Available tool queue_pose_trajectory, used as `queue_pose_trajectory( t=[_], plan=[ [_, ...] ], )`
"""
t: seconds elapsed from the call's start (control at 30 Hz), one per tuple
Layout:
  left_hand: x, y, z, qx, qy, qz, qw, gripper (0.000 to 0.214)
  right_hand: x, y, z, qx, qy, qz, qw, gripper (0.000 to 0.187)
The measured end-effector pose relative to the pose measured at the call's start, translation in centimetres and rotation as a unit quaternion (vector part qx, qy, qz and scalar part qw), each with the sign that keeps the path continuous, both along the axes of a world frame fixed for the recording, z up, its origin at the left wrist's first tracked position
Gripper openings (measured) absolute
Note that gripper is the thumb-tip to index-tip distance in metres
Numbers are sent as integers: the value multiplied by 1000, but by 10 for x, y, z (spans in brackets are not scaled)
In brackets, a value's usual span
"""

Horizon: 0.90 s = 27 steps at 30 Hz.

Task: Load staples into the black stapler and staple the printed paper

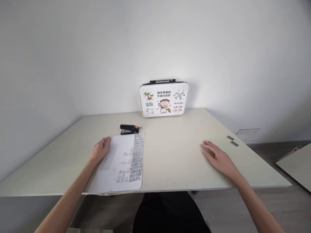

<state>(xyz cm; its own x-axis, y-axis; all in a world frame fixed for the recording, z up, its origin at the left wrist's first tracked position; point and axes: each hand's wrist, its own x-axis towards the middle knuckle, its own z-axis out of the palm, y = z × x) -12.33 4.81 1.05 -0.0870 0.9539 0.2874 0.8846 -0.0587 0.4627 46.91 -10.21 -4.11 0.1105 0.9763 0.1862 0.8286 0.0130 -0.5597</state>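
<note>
My left hand (101, 149) rests on the table at the left edge of a printed paper sheet (121, 165). Its fingers are loosely bent, a gap shows beside the thumb, and no grip on the paper is visible. Just beyond the sheet's far edge lies a black stapler (128, 129) with an orange part, pointing right. On the right side of the table, my right hand (220, 158) lies palm down, fingers stretched and apart, holding nothing. Two small grey bars (232, 141), which look like staple strips, lie beyond and to the right of it.
A white case (164, 100) with cartoon pictures and a black handle stands upright at the table's back, against the wall (109, 58). The pale table (170, 155) ends close to my lap. Another light surface (297, 161) is at the far right, beyond the table edge.
</note>
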Motion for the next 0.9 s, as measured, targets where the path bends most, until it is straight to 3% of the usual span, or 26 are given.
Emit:
queue_pose_trajectory(
  t=[0.27, 0.47, 0.67, 0.8, 0.9],
  plan=[
    [5, -3, 5, -1, 26, 1, 1000, 40, 5, 2, -5, 6, -1, 3, 1000, 51],
    [7, -4, 8, -3, 55, 5, 998, 44, 1, 0, 2, -3, 4, 1, 1000, 51],
    [11, 36, 29, 8, 106, 7, 994, 55, 0, 0, 3, 5, -4, 1, 1000, 50],
    [32, 69, 51, 25, 166, -83, 982, 70, 1, 0, 2, 4, -3, 0, 1000, 48],
    [56, 83, 60, 18, 242, -176, 954, 66, 0, 0, 3, 3, -4, -2, 1000, 48]
  ],
)
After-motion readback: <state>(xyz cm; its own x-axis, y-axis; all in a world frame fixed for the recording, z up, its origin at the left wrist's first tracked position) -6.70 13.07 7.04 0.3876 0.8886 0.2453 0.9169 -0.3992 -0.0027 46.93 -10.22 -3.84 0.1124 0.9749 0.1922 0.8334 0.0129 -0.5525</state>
